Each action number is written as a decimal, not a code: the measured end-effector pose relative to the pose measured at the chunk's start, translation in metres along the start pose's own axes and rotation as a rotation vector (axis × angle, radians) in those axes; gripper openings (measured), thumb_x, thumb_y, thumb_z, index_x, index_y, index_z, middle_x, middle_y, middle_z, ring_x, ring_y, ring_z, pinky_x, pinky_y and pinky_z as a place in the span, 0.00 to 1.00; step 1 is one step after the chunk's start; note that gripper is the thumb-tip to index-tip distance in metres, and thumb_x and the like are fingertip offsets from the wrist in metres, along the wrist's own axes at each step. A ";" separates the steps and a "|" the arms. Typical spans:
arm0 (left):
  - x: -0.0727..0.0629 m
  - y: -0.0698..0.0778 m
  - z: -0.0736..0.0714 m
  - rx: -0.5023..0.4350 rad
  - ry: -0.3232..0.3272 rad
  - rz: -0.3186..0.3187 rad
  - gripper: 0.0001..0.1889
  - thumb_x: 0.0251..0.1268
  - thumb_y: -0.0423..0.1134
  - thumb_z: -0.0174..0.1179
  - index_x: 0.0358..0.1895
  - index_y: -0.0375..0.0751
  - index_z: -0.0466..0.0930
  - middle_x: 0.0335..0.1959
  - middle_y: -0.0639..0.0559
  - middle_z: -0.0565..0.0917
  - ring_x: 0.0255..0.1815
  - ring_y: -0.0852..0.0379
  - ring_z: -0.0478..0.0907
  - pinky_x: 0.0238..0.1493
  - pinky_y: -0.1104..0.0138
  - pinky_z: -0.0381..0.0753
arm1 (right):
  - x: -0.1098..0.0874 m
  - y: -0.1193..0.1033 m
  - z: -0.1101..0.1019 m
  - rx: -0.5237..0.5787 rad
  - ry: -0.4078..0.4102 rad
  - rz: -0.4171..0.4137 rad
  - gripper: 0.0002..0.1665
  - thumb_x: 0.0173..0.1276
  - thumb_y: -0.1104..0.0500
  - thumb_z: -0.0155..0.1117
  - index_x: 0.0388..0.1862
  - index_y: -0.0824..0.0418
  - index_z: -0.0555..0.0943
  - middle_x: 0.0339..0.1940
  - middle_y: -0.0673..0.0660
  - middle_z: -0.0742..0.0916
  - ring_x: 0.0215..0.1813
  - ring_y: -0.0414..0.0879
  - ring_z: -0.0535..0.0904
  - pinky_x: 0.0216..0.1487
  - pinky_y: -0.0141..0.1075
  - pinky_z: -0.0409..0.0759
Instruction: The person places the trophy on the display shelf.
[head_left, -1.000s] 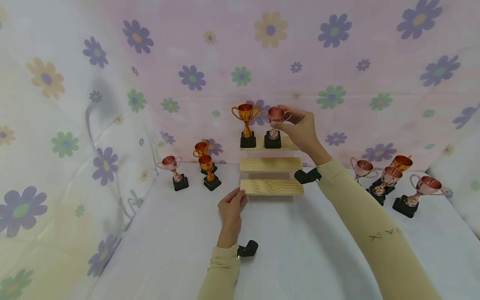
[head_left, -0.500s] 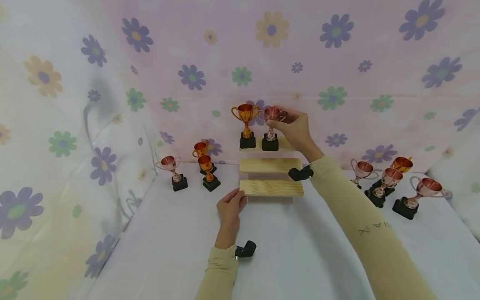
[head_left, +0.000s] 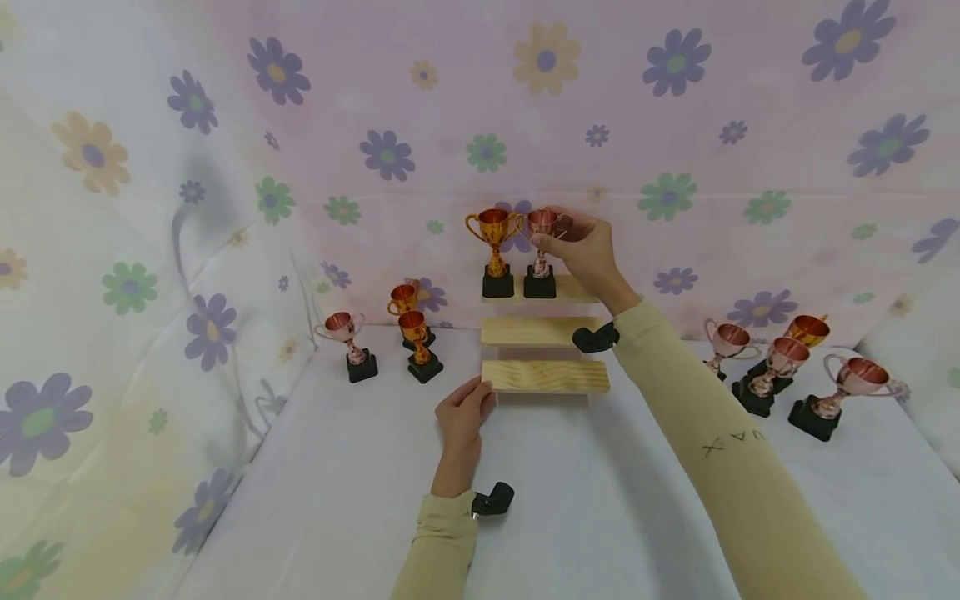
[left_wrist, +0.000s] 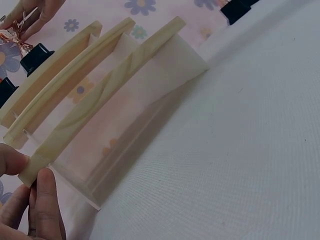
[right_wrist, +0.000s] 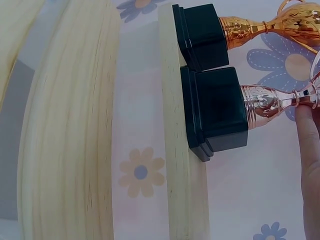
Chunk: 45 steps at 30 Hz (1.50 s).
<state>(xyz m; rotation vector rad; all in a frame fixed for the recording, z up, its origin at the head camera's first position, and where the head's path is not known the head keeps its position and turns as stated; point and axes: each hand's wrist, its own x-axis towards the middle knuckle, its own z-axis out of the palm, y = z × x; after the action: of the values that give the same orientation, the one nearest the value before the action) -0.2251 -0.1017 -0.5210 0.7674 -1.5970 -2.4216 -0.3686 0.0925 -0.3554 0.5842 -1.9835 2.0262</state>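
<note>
My right hand (head_left: 588,250) pinches the cup of a rose-gold trophy (head_left: 542,242) by its side. In the right wrist view its black base (right_wrist: 220,107) is at the top shelf board (right_wrist: 175,125), close beside the base of a gold trophy (right_wrist: 200,37). The gold trophy stands upright at that board's left end in the head view. With thumb and fingers my left hand (head_left: 461,421) pinches the left end of the lowest wooden board (left_wrist: 100,100) of a three-step display stand. Clear supports (left_wrist: 170,62) hold the boards.
Left of the stand are a rose-gold trophy (head_left: 341,329) and two gold trophies (head_left: 414,327). To the right stand several more, including a rose-gold trophy (head_left: 855,379) and a gold trophy (head_left: 810,329). Flowered cloth (head_left: 450,83) hangs behind the white table (head_left: 337,483).
My right hand has shifted slightly left along the top board with the rose-gold trophy, bringing it nearer the gold one. The left hand keeps its grip on the lowest board.
</note>
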 end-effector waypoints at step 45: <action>-0.003 0.001 0.001 0.002 0.017 0.001 0.15 0.63 0.29 0.68 0.52 0.31 0.85 0.50 0.39 0.84 0.38 0.57 0.85 0.45 0.68 0.89 | -0.051 -0.011 -0.075 0.031 0.009 0.077 0.35 0.66 0.73 0.68 0.72 0.72 0.70 0.69 0.70 0.77 0.69 0.57 0.75 0.57 0.26 0.82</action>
<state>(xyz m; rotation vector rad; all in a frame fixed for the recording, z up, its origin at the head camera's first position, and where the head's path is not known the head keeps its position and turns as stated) -0.2233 -0.0999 -0.5191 0.7851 -1.5940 -2.4063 -0.3267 0.1731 -0.3682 0.5118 -2.0019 2.1045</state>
